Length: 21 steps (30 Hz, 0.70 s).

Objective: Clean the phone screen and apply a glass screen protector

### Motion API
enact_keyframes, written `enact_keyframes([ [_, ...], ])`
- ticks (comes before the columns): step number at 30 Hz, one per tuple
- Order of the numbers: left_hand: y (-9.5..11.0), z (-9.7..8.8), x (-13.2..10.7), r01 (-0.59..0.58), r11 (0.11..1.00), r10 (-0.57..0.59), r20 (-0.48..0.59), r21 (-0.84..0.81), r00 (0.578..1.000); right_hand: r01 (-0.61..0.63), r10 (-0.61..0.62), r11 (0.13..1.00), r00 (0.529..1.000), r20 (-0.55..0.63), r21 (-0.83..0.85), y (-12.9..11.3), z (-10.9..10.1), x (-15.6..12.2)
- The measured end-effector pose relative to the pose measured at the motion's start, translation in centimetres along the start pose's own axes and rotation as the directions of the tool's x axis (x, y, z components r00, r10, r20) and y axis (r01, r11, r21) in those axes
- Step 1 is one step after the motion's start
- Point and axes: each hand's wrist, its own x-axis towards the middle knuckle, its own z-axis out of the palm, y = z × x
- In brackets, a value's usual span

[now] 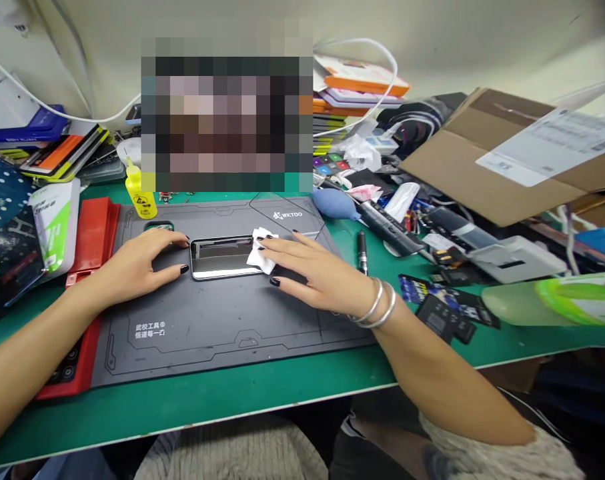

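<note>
A phone [221, 257] lies screen up on a dark grey work mat [207, 320]. My left hand [142, 263] rests on the mat at the phone's left end, with its fingers curved round that end and steadying it. My right hand [312, 270] lies at the phone's right end and presses a small white wipe [261, 252] onto the glass with its fingertips. Silver bangles [377, 305] circle my right wrist.
A yellow squeeze bottle [141, 193] stands behind the mat and a red tray [89, 247] lies to its left. A blue air blower [335, 203], a black pen [362, 252], tools, small packets [445, 310] and a cardboard box [502, 157] crowd the right side of the green table [232, 400].
</note>
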Motion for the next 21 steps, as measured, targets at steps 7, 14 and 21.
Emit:
enact_keyframes([
  [7,0.19,-0.13,0.10,0.000,1.000,0.000,0.007,-0.002,1.000,0.053,-0.054,0.998,0.998,0.022,0.029,-0.13,0.14,-0.01],
  [14,0.19,-0.10,0.07,0.017,1.000,-0.017,0.010,0.005,1.000,0.136,-0.138,0.989,0.989,0.048,0.055,-0.11,0.42,-0.13],
  [21,0.21,-0.09,0.13,0.009,1.000,-0.009,0.013,0.005,1.000,0.027,-0.027,1.000,1.000,0.008,-0.008,-0.23,0.32,0.00],
])
